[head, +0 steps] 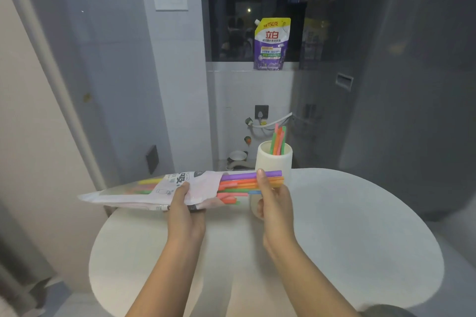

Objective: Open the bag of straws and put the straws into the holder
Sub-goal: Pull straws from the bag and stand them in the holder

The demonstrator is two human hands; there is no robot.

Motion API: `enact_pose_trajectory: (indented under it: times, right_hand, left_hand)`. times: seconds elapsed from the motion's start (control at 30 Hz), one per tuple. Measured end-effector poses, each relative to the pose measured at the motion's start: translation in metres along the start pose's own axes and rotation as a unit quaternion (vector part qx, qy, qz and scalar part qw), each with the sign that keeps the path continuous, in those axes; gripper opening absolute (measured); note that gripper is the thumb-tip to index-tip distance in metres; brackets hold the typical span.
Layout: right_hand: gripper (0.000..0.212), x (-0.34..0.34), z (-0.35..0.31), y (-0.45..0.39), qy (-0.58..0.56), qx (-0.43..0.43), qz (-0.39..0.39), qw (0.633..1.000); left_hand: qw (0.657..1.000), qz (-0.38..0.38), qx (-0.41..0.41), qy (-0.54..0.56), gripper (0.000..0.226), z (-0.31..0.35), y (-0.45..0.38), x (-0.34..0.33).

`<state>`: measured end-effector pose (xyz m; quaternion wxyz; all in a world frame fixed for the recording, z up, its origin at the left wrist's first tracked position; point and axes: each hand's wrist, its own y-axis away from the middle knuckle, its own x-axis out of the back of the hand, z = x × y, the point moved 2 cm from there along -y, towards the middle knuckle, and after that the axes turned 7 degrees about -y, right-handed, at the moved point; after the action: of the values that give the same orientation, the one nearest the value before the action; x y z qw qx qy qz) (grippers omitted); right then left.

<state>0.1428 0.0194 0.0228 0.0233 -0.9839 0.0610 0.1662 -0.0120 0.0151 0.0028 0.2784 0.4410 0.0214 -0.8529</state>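
Observation:
My left hand (184, 207) grips the long plastic bag of straws (144, 192), held level above the round white table (347, 226) with its open end to the right. Coloured straws (239, 184) stick out of that end. My right hand (273, 201) pinches a bunch of them, thumb on the purple one on top. Just behind my right hand stands the white cylindrical holder (274, 162) with several orange, green and pink straws (278, 140) upright in it.
A purple and yellow detergent pouch (271, 44) stands on the window ledge beyond the table. A large grey appliance (399, 72) fills the right side. A wall and door frame close in on the left; a small bowl (238, 156) sits on the floor.

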Motion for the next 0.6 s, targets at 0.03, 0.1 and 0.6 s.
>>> enact_pose_trajectory:
  times: [0.03,0.1,0.6]
  right_hand:
    - [0.046,-0.006,0.002,0.003,-0.039,-0.018,-0.020,0.999]
    - [0.048,-0.017,0.003,0.004,-0.107,-0.065,-0.054,0.991]
    - [0.033,-0.006,-0.030,-0.010,-0.047,0.027,-0.042,0.998]
  left_hand:
    - [1.000,-0.008,0.004,-0.007,0.045,-0.001,0.001,-0.001]
    - [0.999,-0.018,0.013,-0.023,0.046,-0.004,0.004,-0.003]
    - [0.999,0.001,0.011,0.039,0.030,0.004,-0.002,0.002]
